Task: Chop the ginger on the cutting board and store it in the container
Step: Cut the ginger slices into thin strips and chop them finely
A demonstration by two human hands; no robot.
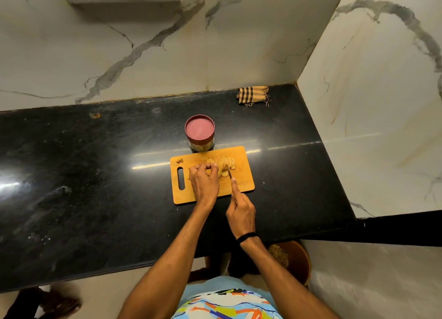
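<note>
Step in hand: chopping. Left hand (203,181), fingers curled, pins the ginger (223,165) at mid board (244,184). Right hand (240,208) grips the knife (229,173), forefinger along the spine, blade at the slices. Next: cut across the slices, then open the lidded container (199,132) behind

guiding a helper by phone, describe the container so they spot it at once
On the black counter, look just past the board's far edge. The container stands there: a round jar with a dull red lid, unlike the flat striped cloth by the wall.
</note>
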